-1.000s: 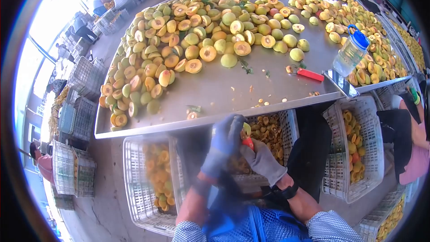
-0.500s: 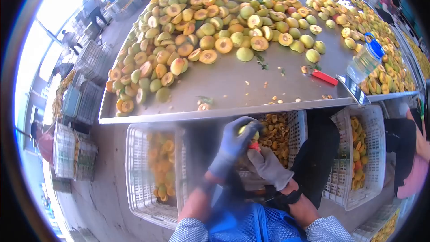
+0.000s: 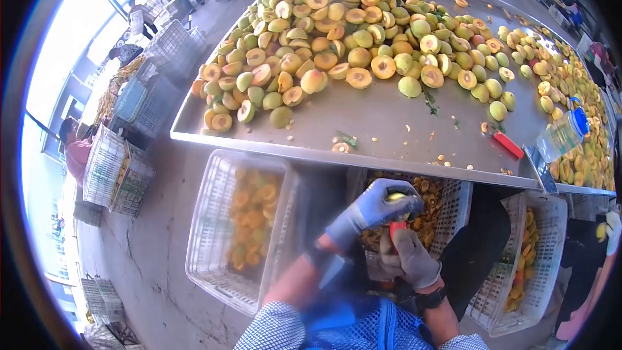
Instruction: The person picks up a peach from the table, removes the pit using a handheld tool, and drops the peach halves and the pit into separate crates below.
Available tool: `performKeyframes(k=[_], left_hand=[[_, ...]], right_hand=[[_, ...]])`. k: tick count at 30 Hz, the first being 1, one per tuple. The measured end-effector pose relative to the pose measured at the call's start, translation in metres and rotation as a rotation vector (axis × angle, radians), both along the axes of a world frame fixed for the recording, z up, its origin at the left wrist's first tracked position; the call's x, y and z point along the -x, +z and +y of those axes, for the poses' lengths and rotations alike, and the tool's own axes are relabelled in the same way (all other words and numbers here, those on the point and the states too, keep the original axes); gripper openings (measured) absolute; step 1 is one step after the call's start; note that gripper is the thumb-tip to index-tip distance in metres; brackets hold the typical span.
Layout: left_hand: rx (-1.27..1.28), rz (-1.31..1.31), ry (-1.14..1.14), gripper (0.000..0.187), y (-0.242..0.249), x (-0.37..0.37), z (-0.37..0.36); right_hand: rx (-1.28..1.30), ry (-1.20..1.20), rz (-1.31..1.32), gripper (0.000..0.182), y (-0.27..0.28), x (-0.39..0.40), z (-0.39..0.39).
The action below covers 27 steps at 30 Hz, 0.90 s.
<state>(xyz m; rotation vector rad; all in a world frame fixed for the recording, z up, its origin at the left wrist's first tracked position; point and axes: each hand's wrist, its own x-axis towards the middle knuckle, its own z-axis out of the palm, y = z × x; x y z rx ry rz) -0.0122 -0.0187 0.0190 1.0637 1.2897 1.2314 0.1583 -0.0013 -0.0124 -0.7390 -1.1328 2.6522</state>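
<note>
My left hand (image 3: 372,210), in a grey-blue glove, is closed around a yellow-green stone fruit (image 3: 394,197), mostly covered by the fingers. My right hand (image 3: 414,260), also gloved, grips a small tool with a red handle (image 3: 396,227) just below the fruit; its working end is hidden. Both hands are close together over a white crate (image 3: 459,210) holding brownish-orange fruit pieces. Above them, the metal table (image 3: 324,136) carries a big heap of halved and whole stone fruit (image 3: 337,32).
Another red-handled tool (image 3: 507,144), a phone (image 3: 541,170) and a blue-lidded bottle (image 3: 561,137) lie or stand on the table's right. White crates with fruit flank me at left (image 3: 201,236) and right (image 3: 547,253). Co-workers (image 3: 76,152) and stacked crates (image 3: 133,185) are at left; another person's gloved hand (image 3: 612,230) shows at right.
The view has shifted, so table and crates sit further right or lower. My hands stay together with the fruit and red-handled tool; the red handle now shows more upright between them.
</note>
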Motion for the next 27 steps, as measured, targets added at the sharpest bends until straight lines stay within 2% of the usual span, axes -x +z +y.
performKeyframes(k=[2,3,5,6,8,9,10,11,12,14,15,17,18,20,21,22,23,24,25,26,27], left_hand=[[-0.048,0.055,0.142,0.02,-0.019,-0.004,0.002],[-0.052,0.066,0.199,0.019,-0.015,-0.009,0.0],[-0.117,-0.048,0.356,0.019,-0.026,-0.018,-0.001],[-0.109,-0.08,0.404,0.019,-0.028,-0.019,-0.003],[-0.119,-0.109,0.381,0.025,-0.032,-0.015,-0.002],[-0.079,-0.185,0.216,0.026,-0.036,-0.007,-0.002],[-0.041,-0.257,0.054,0.028,-0.039,-0.001,-0.002],[-0.048,-0.227,0.009,0.033,-0.033,0.0,-0.001],[-0.044,-0.225,0.007,0.033,-0.032,0.001,0.0],[-0.077,-0.274,-0.034,0.042,-0.031,0.002,0.0],[-0.077,-0.27,-0.035,0.042,-0.029,0.0,0.001],[-0.057,-0.59,0.23,0.05,-0.025,-0.012,0.001],[-0.058,-0.586,0.237,0.05,-0.019,-0.017,-0.002],[0.004,-0.557,0.598,0.053,-0.009,-0.021,-0.006],[-0.076,-0.332,0.65,0.054,-0.013,-0.014,-0.012],[0.044,-0.23,0.715,0.048,-0.017,0.003,-0.025],[-0.082,0.085,0.685,0.036,-0.003,0.017,-0.04],[-0.095,0.144,0.703,0.026,-0.001,0.036,-0.053],[-0.107,0.312,0.697,0.021,0.0,0.067,-0.069],[-0.13,0.744,0.69,0.019,0.0,0.101,-0.084],[-0.055,0.747,0.844,0.019,0.005,0.121,-0.086]], right_hand=[[-0.495,0.043,-0.116,0.047,0.01,0.008,0.004],[-0.49,0.023,-0.137,0.047,0.012,0.009,0.006],[-0.115,0.111,-0.117,0.047,0.012,0.01,0.01],[-0.109,0.097,-0.127,0.047,0.007,0.007,0.008],[-0.107,0.111,-0.066,0.045,-0.001,0.008,0.007],[-0.102,0.111,-0.072,0.045,0.001,0.009,0.004],[-0.312,0.084,-0.042,0.045,0.005,0.011,-0.001],[-0.523,0.053,-0.008,0.045,0.007,0.013,-0.002],[-0.519,0.051,-0.007,0.045,0.007,0.011,0.0],[0.015,0.174,-0.021,0.044,0.004,0.005,0.005],[0.015,0.173,-0.016,0.044,0.001,0.007,0.004],[-0.671,0.057,-0.034,0.043,-0.009,0.011,0.002],[-0.67,0.063,-0.028,0.043,-0.005,0.01,0.001],[-0.12,0.067,0.077,0.041,0.005,0.004,0.005],[-0.116,0.077,0.077,0.041,-0.014,-0.006,0.005],[-0.265,0.03,-0.028,0.043,-0.046,-0.02,0.006],[-0.417,-0.019,-0.126,0.044,-0.064,-0.025,0.011],[-0.417,-0.009,-0.111,0.044,-0.063,-0.023,0.017],[0.312,-0.211,-0.081,0.046,-0.059,-0.017,0.023],[1.048,-0.394,-0.048,0.048,-0.053,-0.01,0.026],[0.162,-0.243,-0.227,0.047,-0.043,-0.01,0.021]])
